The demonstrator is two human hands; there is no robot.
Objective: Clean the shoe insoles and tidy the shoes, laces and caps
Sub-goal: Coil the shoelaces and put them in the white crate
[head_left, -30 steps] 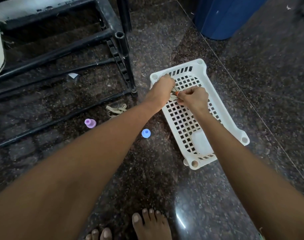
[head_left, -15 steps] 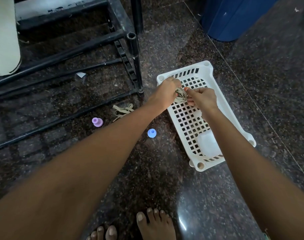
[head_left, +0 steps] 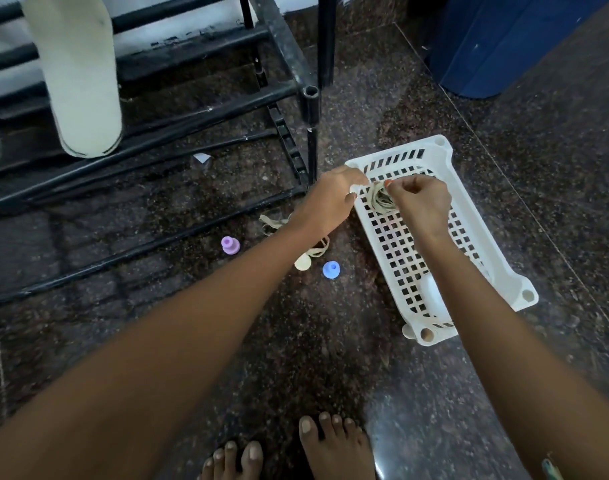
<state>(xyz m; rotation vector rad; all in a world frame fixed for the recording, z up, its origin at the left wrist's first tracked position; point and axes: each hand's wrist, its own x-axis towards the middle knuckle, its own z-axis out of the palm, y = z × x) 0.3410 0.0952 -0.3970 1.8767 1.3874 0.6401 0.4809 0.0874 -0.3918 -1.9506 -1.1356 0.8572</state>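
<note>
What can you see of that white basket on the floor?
The white basket is a shallow rectangular tray, seemingly hard plastic, with a square-holed grid bottom, slotted end walls and round sockets at its corners. It lies flat on the dark speckled floor, set at an angle. Above its far end the left hand and right hand hold a beige lace bundle.

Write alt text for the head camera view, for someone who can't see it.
A person's left hand and right hand hold a coiled beige lace over a white basket on a dark floor. A second lace, a purple cap, a cream cap and a blue cap lie beside it, near a black rack holding a pale insole.
</note>
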